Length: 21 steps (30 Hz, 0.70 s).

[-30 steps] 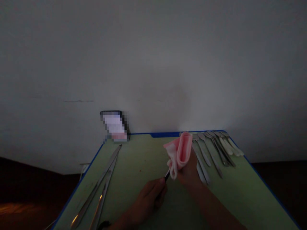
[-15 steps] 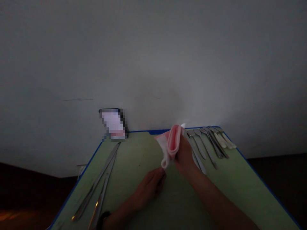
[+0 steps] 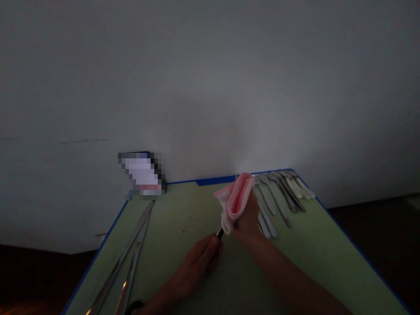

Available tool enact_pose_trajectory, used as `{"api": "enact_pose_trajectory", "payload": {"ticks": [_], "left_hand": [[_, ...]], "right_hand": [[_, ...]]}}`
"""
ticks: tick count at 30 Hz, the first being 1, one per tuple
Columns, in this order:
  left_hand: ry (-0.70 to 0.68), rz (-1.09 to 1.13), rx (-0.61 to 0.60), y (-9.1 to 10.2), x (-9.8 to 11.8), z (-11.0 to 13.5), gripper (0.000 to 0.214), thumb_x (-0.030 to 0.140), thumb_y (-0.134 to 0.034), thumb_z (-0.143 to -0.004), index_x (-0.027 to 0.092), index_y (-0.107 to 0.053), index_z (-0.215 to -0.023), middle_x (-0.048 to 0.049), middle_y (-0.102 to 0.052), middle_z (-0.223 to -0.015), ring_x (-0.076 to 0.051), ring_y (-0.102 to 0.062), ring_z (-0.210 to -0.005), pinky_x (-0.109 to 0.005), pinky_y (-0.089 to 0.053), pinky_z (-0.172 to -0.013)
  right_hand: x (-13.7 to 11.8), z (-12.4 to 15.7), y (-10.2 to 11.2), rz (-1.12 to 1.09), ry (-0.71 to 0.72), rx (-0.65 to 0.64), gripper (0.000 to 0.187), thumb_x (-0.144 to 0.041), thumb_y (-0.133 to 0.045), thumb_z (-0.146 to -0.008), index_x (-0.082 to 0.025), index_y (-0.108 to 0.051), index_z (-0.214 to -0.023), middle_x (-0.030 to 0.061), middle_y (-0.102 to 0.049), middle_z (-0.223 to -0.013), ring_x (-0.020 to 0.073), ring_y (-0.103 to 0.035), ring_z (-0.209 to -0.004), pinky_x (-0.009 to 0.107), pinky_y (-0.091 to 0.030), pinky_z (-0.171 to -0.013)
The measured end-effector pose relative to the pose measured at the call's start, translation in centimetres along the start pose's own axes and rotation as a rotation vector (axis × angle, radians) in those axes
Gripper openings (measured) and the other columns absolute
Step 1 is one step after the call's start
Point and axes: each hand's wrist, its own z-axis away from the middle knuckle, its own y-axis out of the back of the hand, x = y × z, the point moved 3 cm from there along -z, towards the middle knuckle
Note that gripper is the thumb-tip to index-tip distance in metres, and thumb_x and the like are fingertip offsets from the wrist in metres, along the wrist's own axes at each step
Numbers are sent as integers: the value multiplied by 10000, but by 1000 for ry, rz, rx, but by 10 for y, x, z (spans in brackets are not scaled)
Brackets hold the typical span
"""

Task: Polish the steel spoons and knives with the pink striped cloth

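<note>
My left hand [image 3: 199, 264] is closed round the near end of a slim utensil, of which only a short dark, shiny stretch of handle [image 3: 220, 232] shows. A folded pink and white cloth [image 3: 239, 199] is gripped in my right hand [image 3: 248, 221]. The cloth meets the utensil's far part and covers it, so its kind cannot be made out. Just right of my right hand lies a row of metal cutlery [image 3: 282, 192], spoons among it, some pieces with white handles.
The pale green table [image 3: 173, 271] has a blue rim and stands against a grey wall [image 3: 210, 87]. A phone [image 3: 142, 173], blurred out, leans on the wall at the back left. Two long metal utensils [image 3: 131, 258] lie along the left side, touching or crossing at their far ends.
The view has shifted slightly to the right. My left hand and the cloth have drawn a little apart, and a bit of handle now shows between them.
</note>
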Motion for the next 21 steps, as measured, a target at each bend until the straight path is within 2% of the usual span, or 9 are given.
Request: {"api": "enact_pose_trajectory", "payload": {"ticks": [3,8,12,15,16,18,21], "left_hand": [[-3,-19,13,1,1,0,427,552,-354,-888,183,-439,-690,52,-368,-590,-94,-315,-514,-209,-272,-477],[-62,-54,36,5,-9,-3,488,651,-354,-815,197,-403,-642,52,-351,-561,-96,-293,-490,-214,-259,-451],[-81,-132,98,5,-11,-3,460,587,-313,-858,199,-397,-625,42,-377,-566,-98,-323,-483,-219,-290,-455],[-121,-329,151,0,0,0,393,471,-270,-924,192,-476,-741,23,-473,-612,-121,-435,-536,-230,-354,-521],[-129,-402,168,-2,3,1,367,438,-260,-938,191,-498,-807,13,-514,-646,-131,-480,-566,-238,-377,-553],[-118,-547,180,-6,7,3,315,381,-254,-950,191,-500,-1006,-14,-595,-736,-161,-563,-641,-269,-419,-626],[-134,-751,202,-9,5,3,354,303,-257,-948,184,-389,-1254,-84,-653,-954,-216,-621,-822,-341,-452,-746]], "right_hand": [[2,8,-4,-35,8,123,383,-545,-543,-717,-229,-406,-549,-56,-377,-479,99,-324,-427,244,-309,-409],[20,25,-12,1,-116,121,409,-596,-542,-694,-217,-443,-573,-45,-396,-503,104,-352,-447,243,-338,-409],[20,23,-14,2,-155,33,361,-549,-549,-707,-217,-456,-601,-52,-402,-527,98,-341,-455,238,-344,-430],[5,7,-10,37,-107,-40,369,-523,-510,-750,-218,-408,-569,-65,-359,-491,94,-291,-429,238,-284,-405],[-2,1,-7,55,-52,-26,363,-510,-494,-769,-217,-404,-573,-66,-363,-491,94,-294,-431,237,-285,-411],[-15,-12,1,78,39,40,350,-486,-469,-792,-212,-404,-585,-67,-379,-506,90,-311,-441,232,-298,-431],[-26,-26,13,55,88,171,358,-481,-493,-782,-207,-388,-577,-76,-357,-502,81,-301,-437,220,-289,-424]]}}
